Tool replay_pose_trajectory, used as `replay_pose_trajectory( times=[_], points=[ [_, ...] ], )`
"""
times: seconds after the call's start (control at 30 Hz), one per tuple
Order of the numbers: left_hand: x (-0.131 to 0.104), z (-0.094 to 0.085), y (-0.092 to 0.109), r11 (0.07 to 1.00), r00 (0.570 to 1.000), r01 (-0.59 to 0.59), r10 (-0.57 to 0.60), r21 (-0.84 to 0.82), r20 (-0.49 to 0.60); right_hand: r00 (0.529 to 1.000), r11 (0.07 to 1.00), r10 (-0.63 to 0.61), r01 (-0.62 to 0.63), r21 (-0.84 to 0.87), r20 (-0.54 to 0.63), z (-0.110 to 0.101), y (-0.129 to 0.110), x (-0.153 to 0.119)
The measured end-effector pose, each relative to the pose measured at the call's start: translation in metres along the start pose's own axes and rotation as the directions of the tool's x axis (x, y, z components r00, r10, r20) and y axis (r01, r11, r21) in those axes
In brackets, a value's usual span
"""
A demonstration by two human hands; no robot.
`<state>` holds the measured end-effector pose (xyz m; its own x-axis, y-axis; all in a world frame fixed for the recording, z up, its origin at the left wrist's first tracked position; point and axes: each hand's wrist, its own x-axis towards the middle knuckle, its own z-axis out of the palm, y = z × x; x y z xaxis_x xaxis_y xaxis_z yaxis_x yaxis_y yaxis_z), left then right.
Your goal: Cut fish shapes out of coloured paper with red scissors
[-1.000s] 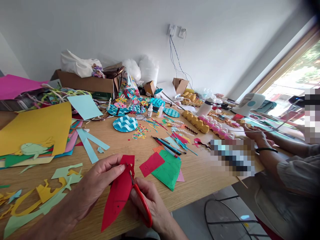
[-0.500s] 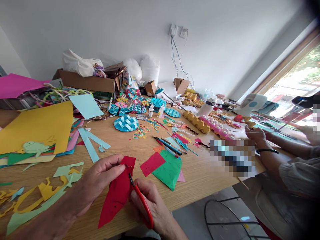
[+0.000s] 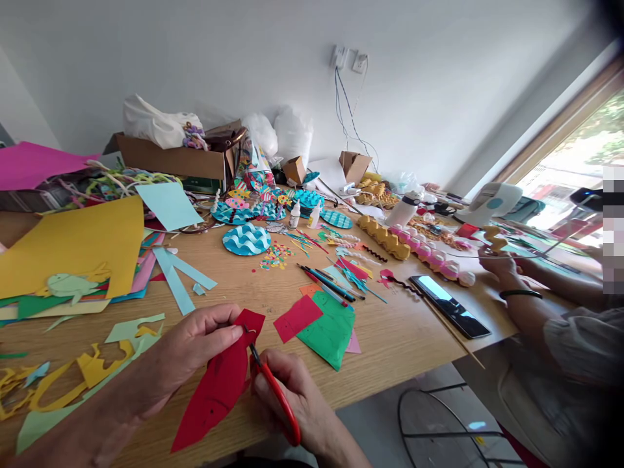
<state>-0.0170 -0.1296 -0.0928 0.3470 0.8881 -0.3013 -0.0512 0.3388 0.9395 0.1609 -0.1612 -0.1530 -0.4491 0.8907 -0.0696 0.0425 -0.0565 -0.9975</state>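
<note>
Student: Where does the phone (image 3: pixel 450 307) lie?
Tutor: On the table (image 3: pixel 390 338); a stick (image 3: pixel 453 331) just beside its near side, pens (image 3: pixel 334 285) leftward, egg-carton strips (image 3: pixel 385 239) behind, a bottle (image 3: pixel 402 209) farther back.

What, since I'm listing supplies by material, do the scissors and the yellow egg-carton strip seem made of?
Scissors: the red grip looks like smooth plastic, from its even colour and soft shine; the thin, dark blade is probably metal.
Yellow egg-carton strip: likely moulded pulp, from its matte, cupped shape; its colour may be paint.
</note>
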Motion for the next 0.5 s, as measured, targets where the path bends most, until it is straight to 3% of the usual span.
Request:
replay_pose_trajectory(
  times=[0.5],
  points=[
    [0.0018,-0.0044,0.0032,0.995,0.994,0.081,-0.085,0.066,0.068,1.000,1.000,-0.022,0.022,-0.014,-0.017,-0.0002,-0.0053,-0.0017]
  ],
)
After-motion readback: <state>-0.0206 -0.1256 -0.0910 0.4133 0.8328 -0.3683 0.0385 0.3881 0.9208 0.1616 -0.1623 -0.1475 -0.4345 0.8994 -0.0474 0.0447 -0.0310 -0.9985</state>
